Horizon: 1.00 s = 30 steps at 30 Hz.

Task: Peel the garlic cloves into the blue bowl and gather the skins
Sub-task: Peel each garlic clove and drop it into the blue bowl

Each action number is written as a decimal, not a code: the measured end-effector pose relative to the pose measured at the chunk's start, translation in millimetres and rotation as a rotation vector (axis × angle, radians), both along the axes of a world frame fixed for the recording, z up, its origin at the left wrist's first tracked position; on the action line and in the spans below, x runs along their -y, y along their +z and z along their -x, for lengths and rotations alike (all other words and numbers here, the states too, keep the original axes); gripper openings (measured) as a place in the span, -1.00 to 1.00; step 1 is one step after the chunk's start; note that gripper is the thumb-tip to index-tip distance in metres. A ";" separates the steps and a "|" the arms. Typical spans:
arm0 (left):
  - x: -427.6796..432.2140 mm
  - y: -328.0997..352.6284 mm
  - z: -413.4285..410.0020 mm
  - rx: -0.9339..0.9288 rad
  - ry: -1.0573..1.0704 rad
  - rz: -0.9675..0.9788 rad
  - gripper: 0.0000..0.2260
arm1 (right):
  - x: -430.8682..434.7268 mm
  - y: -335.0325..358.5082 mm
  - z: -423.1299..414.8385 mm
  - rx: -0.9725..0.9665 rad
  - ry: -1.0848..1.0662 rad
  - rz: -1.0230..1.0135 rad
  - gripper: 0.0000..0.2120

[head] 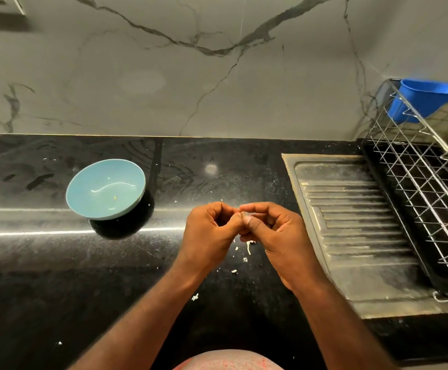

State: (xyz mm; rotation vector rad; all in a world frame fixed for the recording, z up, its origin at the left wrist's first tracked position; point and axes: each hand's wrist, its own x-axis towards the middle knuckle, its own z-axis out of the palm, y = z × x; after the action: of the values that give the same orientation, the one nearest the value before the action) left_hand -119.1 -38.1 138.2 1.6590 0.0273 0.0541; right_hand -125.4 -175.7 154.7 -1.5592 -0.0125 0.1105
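Skins [248, 247] may scatter over the desk [57, 263] as left hand [212, 231] and right hand [273, 231] pinch one garlic clove [243, 215] well apart from the blue bowl [105, 188].

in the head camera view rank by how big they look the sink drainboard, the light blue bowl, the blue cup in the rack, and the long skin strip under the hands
1. sink drainboard
2. light blue bowl
3. blue cup, somewhat smaller than the bowl but farther away and partly hidden, so that order is unsure
4. skin strip

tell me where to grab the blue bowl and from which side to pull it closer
Pinch the blue bowl at its near right rim, reaching in with the left hand. It sits upright, open and nearly empty, and that edge faces the hands across bare counter.
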 end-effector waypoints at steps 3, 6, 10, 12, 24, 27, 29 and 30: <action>1.7 1.1 5.2 0.023 0.028 -0.063 -0.92 | 5.9 -1.0 -2.1 -0.013 0.019 -0.015 -0.92; 6.2 5.0 11.1 0.037 0.035 -0.124 -0.90 | 12.7 -2.5 -0.4 0.028 0.048 0.068 -0.93; 17.1 10.8 17.6 0.078 0.070 -0.208 -0.91 | 21.9 -0.7 1.9 0.031 0.069 0.014 -0.90; 23.7 12.4 19.3 0.079 0.092 -0.227 -0.90 | 26.3 -0.3 1.8 0.031 0.075 -0.005 -0.91; 32.3 3.5 20.2 -0.097 0.114 -0.155 -0.68 | 36.4 -2.5 -0.6 -0.143 0.082 -0.333 -0.78; 19.3 3.1 17.9 -0.056 0.093 -0.115 -0.89 | 30.1 -0.9 -3.7 -0.133 0.057 -0.292 -0.85; 10.2 7.1 14.4 -0.035 0.079 -0.104 -0.91 | 24.1 -0.1 -5.8 -0.117 0.036 -0.235 -0.89; 5.2 9.0 11.8 -0.029 0.052 -0.107 -0.92 | 20.1 0.3 -7.2 -0.104 0.029 -0.200 -0.89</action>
State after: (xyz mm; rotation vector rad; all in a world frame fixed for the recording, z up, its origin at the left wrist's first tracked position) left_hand -130.9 -43.3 147.2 1.7660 0.0908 0.0715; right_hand -118.2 -195.7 155.0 -1.3522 0.0344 0.2071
